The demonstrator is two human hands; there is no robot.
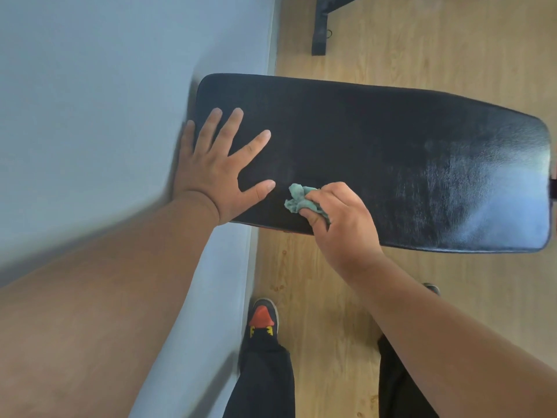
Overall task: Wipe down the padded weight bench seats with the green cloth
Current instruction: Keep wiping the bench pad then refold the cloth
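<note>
A long black padded bench seat (391,152) stretches from the wall at left to the right edge of the view. My left hand (221,170) lies flat on its left end with the fingers spread. My right hand (340,218) grips a bunched green cloth (301,199) and holds it against the pad near the front edge, just right of my left thumb. Most of the cloth is hidden inside my fist. The right half of the pad shines in the light.
A pale blue wall (105,116) runs along the left, touching the bench's end. The floor (422,40) is light wood. A black metal frame leg (321,28) stands beyond the bench at top. My feet and dark trousers (265,372) are below the bench.
</note>
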